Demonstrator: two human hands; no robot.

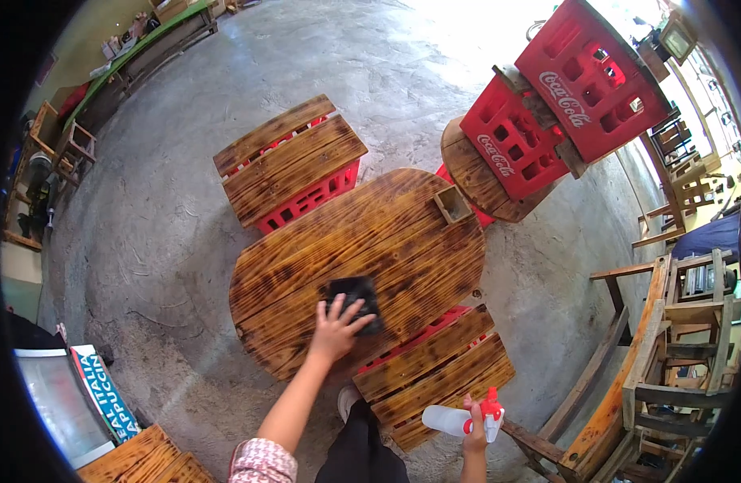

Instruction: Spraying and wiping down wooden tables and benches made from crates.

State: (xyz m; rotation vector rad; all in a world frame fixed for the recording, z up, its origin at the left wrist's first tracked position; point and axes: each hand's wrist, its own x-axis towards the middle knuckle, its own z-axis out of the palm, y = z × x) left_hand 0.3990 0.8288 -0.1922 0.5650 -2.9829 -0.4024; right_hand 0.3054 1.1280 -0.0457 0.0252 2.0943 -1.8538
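Note:
My left hand [340, 329] presses with spread fingers on a black cloth [353, 291] that lies flat on the oval wooden table [322, 241]. The tabletop is of planks with dark scorched grain. In my right hand [476, 431] is a spray bottle [447, 419] with a white body and a red and white trigger head, tipped on its side. It is held over the near end of a slatted bench [433, 368] beside the table. A small open wooden box [452, 204] sits at the table's far right end.
Across the table stands a slatted bench [292, 160] on a red crate. Stacked red Coca-Cola crates [515, 139] rest on a round wooden seat [461, 172] at the far right. Wooden chairs [642, 362] crowd the right side. A glass-fronted cabinet [62, 398] stands at lower left.

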